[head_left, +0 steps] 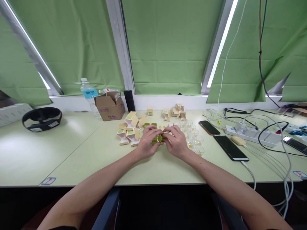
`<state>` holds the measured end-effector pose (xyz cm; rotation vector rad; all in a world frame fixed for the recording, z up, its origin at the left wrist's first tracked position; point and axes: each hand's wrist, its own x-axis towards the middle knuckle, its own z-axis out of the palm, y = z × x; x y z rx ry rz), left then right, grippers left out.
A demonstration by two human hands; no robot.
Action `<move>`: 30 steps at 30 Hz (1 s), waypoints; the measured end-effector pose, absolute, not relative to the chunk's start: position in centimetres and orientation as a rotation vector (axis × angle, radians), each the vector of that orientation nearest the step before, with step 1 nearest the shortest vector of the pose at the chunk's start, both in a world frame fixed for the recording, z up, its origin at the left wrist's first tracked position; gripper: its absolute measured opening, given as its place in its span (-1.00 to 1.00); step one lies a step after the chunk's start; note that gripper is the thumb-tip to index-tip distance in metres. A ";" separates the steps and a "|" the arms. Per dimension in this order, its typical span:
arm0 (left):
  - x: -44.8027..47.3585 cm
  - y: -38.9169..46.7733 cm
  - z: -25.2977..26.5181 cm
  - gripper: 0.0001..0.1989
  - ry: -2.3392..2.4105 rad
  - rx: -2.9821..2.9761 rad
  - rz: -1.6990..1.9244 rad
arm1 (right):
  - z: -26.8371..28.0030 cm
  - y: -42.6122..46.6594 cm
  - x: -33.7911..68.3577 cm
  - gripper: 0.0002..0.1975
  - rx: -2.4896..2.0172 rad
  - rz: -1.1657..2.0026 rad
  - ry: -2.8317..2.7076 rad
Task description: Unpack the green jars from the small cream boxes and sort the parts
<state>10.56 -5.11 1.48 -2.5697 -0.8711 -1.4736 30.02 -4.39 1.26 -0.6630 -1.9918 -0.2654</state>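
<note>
My left hand [149, 142] and my right hand [176, 140] meet over the middle of the table. Between their fingertips is a small olive-green piece [160, 138], pinched from both sides; its exact kind is too small to make out. More green pieces [154, 125] lie just behind and beneath my left fingers, partly hidden. To the left of my left hand is a cluster of small open cream paper boxes [131, 120]. Beside my right hand stand several rows of clear plastic cups [198, 140] with yellow bits inside.
More paper boxes [179, 111] stand at the back. A cardboard box [110, 107], a water bottle [89, 92] and a black headset [42, 118] are to the left. Phones [230, 147], a power strip [254, 134] and tangled cables fill the right side.
</note>
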 end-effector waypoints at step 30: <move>9.3 -4.6 2.7 -0.60 -1.409 -2.345 -1.674 | 1.6 -3.5 30.7 -0.83 -1.197 -0.326 -2.502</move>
